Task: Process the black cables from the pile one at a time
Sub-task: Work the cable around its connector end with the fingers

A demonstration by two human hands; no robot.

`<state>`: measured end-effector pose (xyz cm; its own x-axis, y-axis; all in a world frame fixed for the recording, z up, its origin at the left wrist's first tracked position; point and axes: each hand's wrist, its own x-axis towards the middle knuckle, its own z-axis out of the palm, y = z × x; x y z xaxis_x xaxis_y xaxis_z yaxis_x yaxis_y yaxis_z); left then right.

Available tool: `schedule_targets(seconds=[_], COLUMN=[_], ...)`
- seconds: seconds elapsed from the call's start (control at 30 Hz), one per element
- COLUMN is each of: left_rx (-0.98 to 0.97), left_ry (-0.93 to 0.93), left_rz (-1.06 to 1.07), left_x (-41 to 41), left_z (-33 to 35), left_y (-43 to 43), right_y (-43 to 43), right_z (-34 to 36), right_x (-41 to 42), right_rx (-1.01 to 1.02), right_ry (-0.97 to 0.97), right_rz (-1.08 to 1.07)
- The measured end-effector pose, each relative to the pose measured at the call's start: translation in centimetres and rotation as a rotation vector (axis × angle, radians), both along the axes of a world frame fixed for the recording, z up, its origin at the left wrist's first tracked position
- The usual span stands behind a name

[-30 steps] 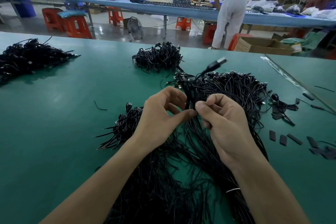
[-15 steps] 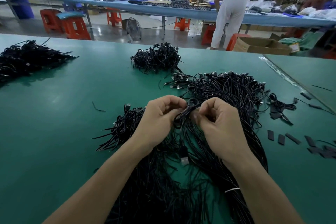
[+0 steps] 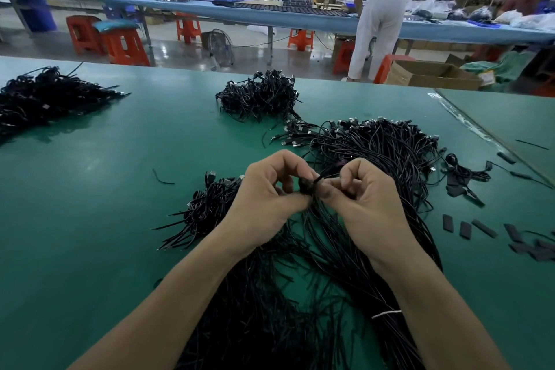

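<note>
The left hand [image 3: 264, 201] and the right hand [image 3: 369, 204] are bare, with slim fingers and rounded knuckles. Behind each hand the wrist and forearm run uncovered down to the lower edge of the view. Clothing lies out of view.

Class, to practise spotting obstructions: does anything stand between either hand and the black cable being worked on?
Nothing visible does. The left hand and the right hand both pinch the cable directly, holding it above the pile on the table.
</note>
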<state>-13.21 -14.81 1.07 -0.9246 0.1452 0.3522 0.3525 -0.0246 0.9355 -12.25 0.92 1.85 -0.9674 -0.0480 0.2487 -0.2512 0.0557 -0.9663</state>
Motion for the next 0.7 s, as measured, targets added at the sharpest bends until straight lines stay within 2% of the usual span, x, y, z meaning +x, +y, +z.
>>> schedule_targets(seconds=[0.17,0.3,0.43,0.7], left_rx=[-0.081,-0.162,-0.166,-0.359], left_ry=[0.137,0.125,0.048,0.096], left_rz=[0.108,0.155,0.119,0.122], left_x=[-0.1,0.2,0.6,0.5], left_z=[0.1,0.1,0.4,-0.5], left_y=[-0.1,0.0,0.3,0.7], right_y=[0.0,0.1,0.0,-0.1], right_z=[0.7,0.7,0.1,-0.3], right_x=[0.2,-0.1,-0.1,-0.4], right_rx=[-0.161,-0.23,-0.18,0.015], right_ry=[-0.076,-0.119,-0.094,0.135], right_rz=[0.056,0.022,-0.065,-0.186])
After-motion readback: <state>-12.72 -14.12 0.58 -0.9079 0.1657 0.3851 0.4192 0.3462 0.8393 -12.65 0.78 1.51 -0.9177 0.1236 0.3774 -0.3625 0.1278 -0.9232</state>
